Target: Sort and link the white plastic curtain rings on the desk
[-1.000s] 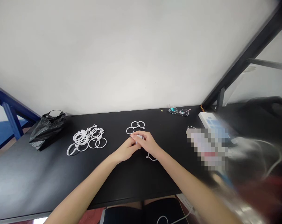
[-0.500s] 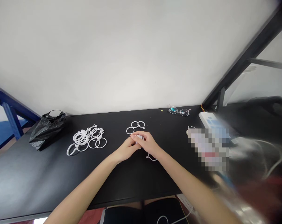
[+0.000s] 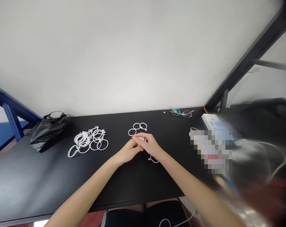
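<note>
My left hand [image 3: 129, 150] and my right hand [image 3: 147, 145] meet over the middle of the black table, fingers closed together. Between them shows a small white plastic piece [image 3: 142, 145], mostly hidden by the fingers; its exact kind I cannot make out. Just beyond the hands lie a few white curtain rings [image 3: 132, 132] with small eyelets. Partly under my right wrist is another white ring [image 3: 154, 161]. To the left of my hands, a heap of white curtain rings [image 3: 82, 139] lies tangled on the table.
At the left back stands a black plastic bag [image 3: 48, 129]. Eyeglasses [image 3: 181, 113] lie near the wall, beside a yellow speck [image 3: 164, 112]. On the right are a white and blue box [image 3: 210, 119], a blurred-out item [image 3: 211, 151] and a white cable [image 3: 273, 145]. Slanted metal posts flank the table.
</note>
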`<move>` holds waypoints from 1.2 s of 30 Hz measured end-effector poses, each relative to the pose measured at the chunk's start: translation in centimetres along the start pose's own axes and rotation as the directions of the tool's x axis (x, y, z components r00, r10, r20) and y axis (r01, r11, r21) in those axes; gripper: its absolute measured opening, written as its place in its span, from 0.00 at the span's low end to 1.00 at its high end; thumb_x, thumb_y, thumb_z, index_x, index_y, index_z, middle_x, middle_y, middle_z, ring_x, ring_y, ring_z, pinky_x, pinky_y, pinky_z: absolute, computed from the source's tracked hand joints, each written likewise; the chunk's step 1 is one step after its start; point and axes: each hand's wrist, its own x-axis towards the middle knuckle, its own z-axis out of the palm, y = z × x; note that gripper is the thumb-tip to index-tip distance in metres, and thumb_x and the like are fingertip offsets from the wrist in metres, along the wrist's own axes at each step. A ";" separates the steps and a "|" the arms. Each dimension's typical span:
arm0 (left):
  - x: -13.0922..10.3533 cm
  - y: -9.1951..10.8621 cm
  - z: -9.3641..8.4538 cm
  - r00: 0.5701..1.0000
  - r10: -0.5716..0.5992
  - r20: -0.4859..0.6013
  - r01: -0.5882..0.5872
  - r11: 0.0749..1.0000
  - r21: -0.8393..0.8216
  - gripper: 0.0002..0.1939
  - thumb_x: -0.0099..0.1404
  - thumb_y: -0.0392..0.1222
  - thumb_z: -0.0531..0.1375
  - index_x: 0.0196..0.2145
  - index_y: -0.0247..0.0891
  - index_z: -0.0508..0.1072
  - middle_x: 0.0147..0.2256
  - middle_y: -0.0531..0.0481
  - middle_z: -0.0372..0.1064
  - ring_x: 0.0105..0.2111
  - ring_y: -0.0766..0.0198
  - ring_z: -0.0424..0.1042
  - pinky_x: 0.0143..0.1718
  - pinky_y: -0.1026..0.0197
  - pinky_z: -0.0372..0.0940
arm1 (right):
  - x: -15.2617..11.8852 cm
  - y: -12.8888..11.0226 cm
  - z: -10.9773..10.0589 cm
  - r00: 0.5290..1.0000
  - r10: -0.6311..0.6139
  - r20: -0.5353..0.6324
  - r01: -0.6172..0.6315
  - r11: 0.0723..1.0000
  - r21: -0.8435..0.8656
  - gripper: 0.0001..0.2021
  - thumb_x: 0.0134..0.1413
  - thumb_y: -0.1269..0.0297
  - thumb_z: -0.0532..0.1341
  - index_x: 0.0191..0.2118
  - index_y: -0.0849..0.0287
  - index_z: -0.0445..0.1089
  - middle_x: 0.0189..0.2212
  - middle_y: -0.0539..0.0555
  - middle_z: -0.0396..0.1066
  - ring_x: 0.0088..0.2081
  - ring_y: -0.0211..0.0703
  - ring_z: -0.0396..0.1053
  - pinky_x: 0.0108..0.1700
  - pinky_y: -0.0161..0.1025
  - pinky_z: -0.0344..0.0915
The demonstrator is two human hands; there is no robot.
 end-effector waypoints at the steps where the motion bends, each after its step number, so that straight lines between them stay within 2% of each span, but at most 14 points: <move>1: 0.0 0.0 0.0 1.000 -0.002 0.000 0.002 1.000 -0.001 0.09 0.61 0.44 0.60 0.30 0.35 0.71 0.28 0.51 0.66 0.33 0.62 0.66 0.37 0.60 0.62 | 0.0 0.0 0.0 1.000 0.002 0.001 -0.002 1.000 0.002 0.13 0.54 0.55 0.62 0.36 0.60 0.77 0.31 0.53 0.74 0.34 0.41 0.70 0.38 0.37 0.65; 14: 0.0 0.2 0.0 1.000 -0.012 -0.002 0.012 1.000 -0.003 0.09 0.61 0.44 0.59 0.32 0.34 0.71 0.30 0.51 0.67 0.33 0.63 0.66 0.39 0.59 0.62 | -0.1 -0.2 0.0 1.000 -0.014 -0.011 0.014 1.000 -0.013 0.12 0.54 0.56 0.62 0.36 0.59 0.77 0.33 0.53 0.75 0.36 0.42 0.72 0.40 0.38 0.66; 24: 0.0 0.1 0.1 1.000 -0.014 -0.010 0.014 1.000 0.005 0.09 0.61 0.44 0.58 0.29 0.34 0.69 0.28 0.51 0.66 0.34 0.62 0.67 0.38 0.60 0.62 | 0.0 -0.1 0.0 1.000 -0.007 -0.007 0.007 1.000 -0.021 0.13 0.54 0.55 0.62 0.35 0.59 0.77 0.30 0.52 0.75 0.33 0.41 0.71 0.36 0.37 0.67; 36: -0.1 0.1 0.1 0.999 -0.033 -0.025 0.034 0.999 0.013 0.08 0.61 0.43 0.58 0.33 0.35 0.69 0.29 0.51 0.65 0.33 0.63 0.66 0.35 0.61 0.61 | -0.1 0.0 0.0 1.000 -0.001 0.004 0.001 1.000 0.007 0.13 0.54 0.55 0.62 0.36 0.59 0.77 0.29 0.52 0.74 0.31 0.39 0.70 0.34 0.36 0.66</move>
